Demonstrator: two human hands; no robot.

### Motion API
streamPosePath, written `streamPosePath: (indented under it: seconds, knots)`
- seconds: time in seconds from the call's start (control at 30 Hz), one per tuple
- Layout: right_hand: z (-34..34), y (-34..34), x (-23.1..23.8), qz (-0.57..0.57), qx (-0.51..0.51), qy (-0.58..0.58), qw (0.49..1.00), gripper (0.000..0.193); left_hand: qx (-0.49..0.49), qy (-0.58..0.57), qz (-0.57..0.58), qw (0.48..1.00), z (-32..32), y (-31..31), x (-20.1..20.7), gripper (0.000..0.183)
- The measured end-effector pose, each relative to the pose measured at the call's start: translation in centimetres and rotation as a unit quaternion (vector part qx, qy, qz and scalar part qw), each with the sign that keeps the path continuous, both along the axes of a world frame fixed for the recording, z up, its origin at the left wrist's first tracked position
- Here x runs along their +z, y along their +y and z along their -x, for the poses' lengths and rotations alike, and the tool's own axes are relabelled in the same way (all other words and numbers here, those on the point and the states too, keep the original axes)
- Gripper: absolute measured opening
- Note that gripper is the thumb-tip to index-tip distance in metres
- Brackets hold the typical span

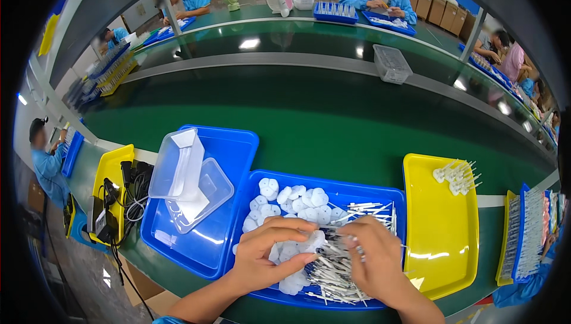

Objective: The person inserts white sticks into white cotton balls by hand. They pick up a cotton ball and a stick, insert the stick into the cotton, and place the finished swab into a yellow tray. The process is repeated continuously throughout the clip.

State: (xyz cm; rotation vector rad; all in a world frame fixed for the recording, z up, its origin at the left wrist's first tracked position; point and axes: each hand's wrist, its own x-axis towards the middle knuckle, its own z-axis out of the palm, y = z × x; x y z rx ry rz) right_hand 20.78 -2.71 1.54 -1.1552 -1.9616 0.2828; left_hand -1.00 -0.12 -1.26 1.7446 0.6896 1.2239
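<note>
My left hand [270,254] is closed on a white scalloped plastic disc [314,241], pinched between thumb and fingers. Right beside it, my right hand [376,255] has its fingers curled around thin white sticks, partly smeared by motion, so how many is unclear. Both hands are over a blue tray [357,185]. Its left part holds a heap of white discs [306,201]; loose white sticks [333,276] lie in its right part, some under my right hand.
To the right, a yellow tray [440,223] carries a cluster of assembled white pieces [458,176]. A second blue tray [238,145] at left holds a clear plastic box [178,166] and lid. Black cables [138,187] lie farther left. Across the green belt [297,104], people work at trays.
</note>
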Motion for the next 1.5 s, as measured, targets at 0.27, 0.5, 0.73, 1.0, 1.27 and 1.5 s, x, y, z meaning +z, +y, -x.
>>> streamPosePath:
  seconds: [0.27,0.5,0.73,1.0,1.27,1.5]
  knots:
    - [1.2,-1.6,0.0,0.217,0.032,0.103,0.970,0.034,-0.005,0.053,-0.149,0.987,0.0,0.2,0.5,0.039]
    - [0.9,-1.4,-0.8,0.215,0.049,0.122,0.968,0.032,-0.017,0.077,-0.119,0.990,-0.1,0.2,1.4,0.038]
    - [1.3,-1.5,-0.6,0.234,0.056,0.150,0.959,0.028,0.001,0.082,-0.223,0.971,0.2,-0.1,0.1,0.041]
    - [1.2,-1.7,-0.6,0.213,0.070,0.163,0.961,0.028,-0.053,0.058,-0.155,0.985,-0.1,0.4,0.7,0.045]
    - [0.9,-0.9,1.4,0.297,0.044,0.210,0.930,0.026,-0.078,-0.224,0.336,0.912,0.4,-0.4,-0.1,0.046]
    - [1.7,-1.8,-0.8,0.113,0.033,0.115,0.986,0.049,-0.188,-0.250,0.472,0.824,-0.6,-0.3,0.0,0.045]
